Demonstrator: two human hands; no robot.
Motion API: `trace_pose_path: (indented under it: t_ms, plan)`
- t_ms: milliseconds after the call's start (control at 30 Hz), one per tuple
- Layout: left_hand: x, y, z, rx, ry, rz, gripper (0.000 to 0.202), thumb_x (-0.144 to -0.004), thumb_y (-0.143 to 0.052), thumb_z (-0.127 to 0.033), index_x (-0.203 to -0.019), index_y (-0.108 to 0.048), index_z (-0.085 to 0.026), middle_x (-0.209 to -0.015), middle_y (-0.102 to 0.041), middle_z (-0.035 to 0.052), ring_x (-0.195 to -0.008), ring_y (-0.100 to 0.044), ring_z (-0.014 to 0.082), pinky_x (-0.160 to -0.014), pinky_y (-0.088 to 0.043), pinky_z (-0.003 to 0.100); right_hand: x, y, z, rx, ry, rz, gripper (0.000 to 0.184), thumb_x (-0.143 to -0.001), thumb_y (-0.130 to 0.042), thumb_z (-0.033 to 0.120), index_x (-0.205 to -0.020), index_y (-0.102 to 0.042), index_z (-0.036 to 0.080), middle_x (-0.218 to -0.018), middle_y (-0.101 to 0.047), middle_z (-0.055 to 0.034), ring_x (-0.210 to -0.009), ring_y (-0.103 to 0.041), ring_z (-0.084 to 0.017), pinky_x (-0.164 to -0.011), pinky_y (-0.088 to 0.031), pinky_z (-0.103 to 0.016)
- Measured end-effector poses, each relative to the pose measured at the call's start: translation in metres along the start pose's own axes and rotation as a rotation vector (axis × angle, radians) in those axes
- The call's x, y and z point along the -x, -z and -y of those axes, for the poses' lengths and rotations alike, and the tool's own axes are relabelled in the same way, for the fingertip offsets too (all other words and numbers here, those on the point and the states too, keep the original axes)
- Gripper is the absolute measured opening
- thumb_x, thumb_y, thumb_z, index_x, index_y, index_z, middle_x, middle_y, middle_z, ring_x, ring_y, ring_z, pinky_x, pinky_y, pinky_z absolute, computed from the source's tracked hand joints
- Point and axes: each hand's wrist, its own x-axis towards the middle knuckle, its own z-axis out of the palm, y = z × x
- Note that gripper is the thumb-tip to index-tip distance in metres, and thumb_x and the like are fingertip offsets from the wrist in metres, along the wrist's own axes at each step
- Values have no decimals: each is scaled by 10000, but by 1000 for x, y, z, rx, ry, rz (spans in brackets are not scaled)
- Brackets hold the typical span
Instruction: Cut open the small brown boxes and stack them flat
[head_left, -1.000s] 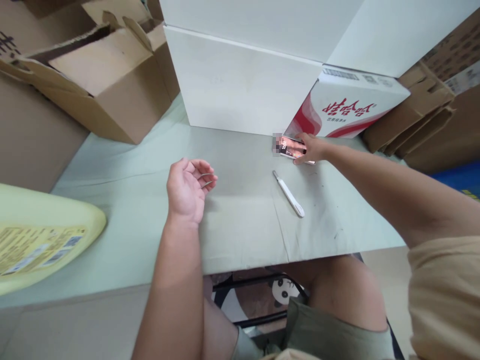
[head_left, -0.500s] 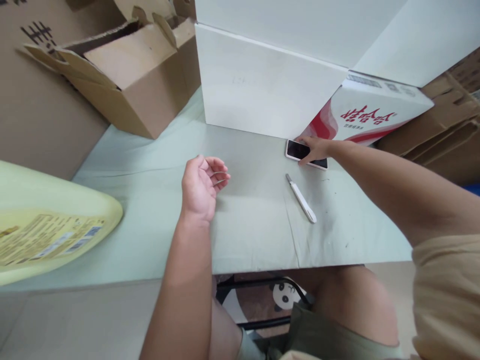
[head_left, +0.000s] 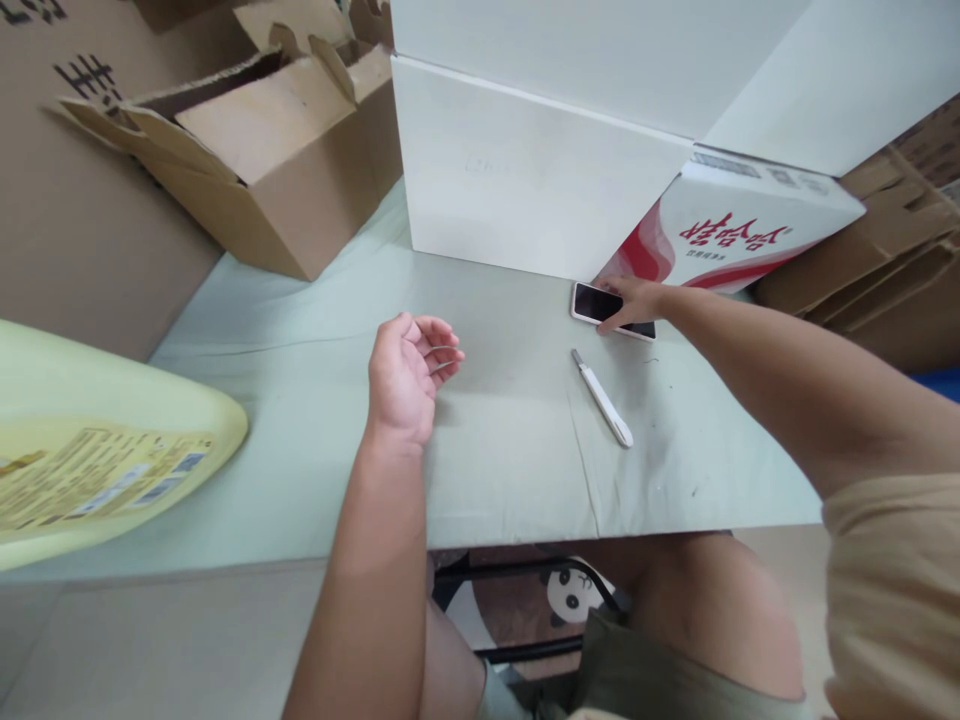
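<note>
Lap: olive-green cloth shorts point(head_left: 660, 660) and a bare knee point(head_left: 720, 600) sit below the near edge of the table covered in pale green cloth point(head_left: 510, 450).
Bottle: a pale yellow plastic container with a printed label point(head_left: 150, 400) stands at the left, partly out of view.
Left hand: the person's left hand point(head_left: 412, 375) is held apart from the right, palm turned rightward, fingers loosely curled around nothing; whether it touches the cloth cannot be told.
Knife: a slim white-handled knife with a grey metal tip point(head_left: 604, 402) lies between the hands; its long axis runs diagonally, tip pointing away and left, butt near and right.
Right hand: the right hand point(head_left: 626, 303) is clamped across the phone, thumb on the near edge.
Phone: the flat rectangular phone with a dark screen and pale rim point(head_left: 592, 302) lies face up beyond the knife, its long axis mostly sideways, right end slightly nearer.
Boxes: a plain white upright panel point(head_left: 525, 170), a red-and-white printed carton point(head_left: 739, 230) and an open brown cardboard box point(head_left: 322, 180) stand behind.
</note>
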Motion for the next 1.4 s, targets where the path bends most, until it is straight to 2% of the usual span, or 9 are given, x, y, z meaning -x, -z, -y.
trace_pose_path:
  t_ms: [233,367,533,667,767,867,1100,1233,1400]
  plan:
    - [0,1,0,-7,-15,15,393,-778,-573,-585,-677,-629,-209,-743,-652,62,-666,-600,184,-637,-508,308,20,4,13,-21,67,-146,876,-754,-820,341,-1546,-498,147,-1473,-584,-243,-1345,-568,-408,-1115,-472,-517]
    - [2,1,-3,45,-20,-21,359,-764,-566,-543,-665,-620,-203,-728,-636,56,-647,-587,170,-618,-497,290,36,-2,54,-32,218,-307,636,-836,-691,370,-1433,-594,173,-1448,-606,-192,-1390,-522,-424,-1155,-423,-596]
    - [5,8,-6,137,-128,-155,298,-741,-552,-494,-648,-577,-211,-676,-556,20,-597,-531,136,-592,-468,254,36,-1,179,-117,594,-405,446,-901,-583,265,-1328,-629,145,-1368,-645,-168,-1308,-592,-324,-1152,-464,-488]
    - [8,20,-12,175,-203,-234,266,-752,-550,-460,-652,-563,-213,-673,-516,8,-607,-508,129,-597,-447,247,37,34,309,-250,902,-472,377,-912,-554,143,-1278,-606,213,-1435,-608,-86,-1286,-607,-219,-1133,-511,-416]
    - [9,29,-18,148,-234,-250,255,-777,-527,-437,-648,-543,-218,-672,-514,11,-608,-496,140,-604,-433,270,46,67,385,-287,945,-475,315,-942,-559,156,-1222,-610,291,-1660,-396,35,-1342,-559,-130,-1110,-553,-374]
    - [9,35,-22,117,-262,-244,273,-790,-505,-452,-636,-485,-229,-660,-494,6,-592,-475,145,-609,-421,286,51,87,427,-233,819,-385,152,-963,-562,175,-1031,-663,267,-1734,-227,151,-1377,-546,-130,-1129,-542,-396]
    - [11,38,-24,167,-245,-225,278,-801,-493,-440,-647,-547,-215,-675,-508,10,-600,-479,132,-618,-437,269,32,83,434,-190,688,-366,195,-988,-551,177,-1152,-650,210,-1614,-492,55,-1244,-629,-125,-1145,-530,-371]
    - [10,37,-23,147,-293,-259,251,-788,-488,-432,-656,-526,-222,-667,-482,1,-606,-475,135,-614,-429,264,28,83,422,-203,718,-361,214,-954,-627,183,-1160,-648,234,-1624,-484,94,-1326,-584,-107,-1219,-471,-303]
    - [9,45,-26,80,-554,-558,136,-803,-463,-310,-693,-432,-236,-687,-412,-16,-672,-456,153,-679,-412,279,52,67,371,-306,751,-430,105,-965,-620,225,-1043,-685,248,-1499,-612,68,-1102,-688,-136,-1123,-561,-368]
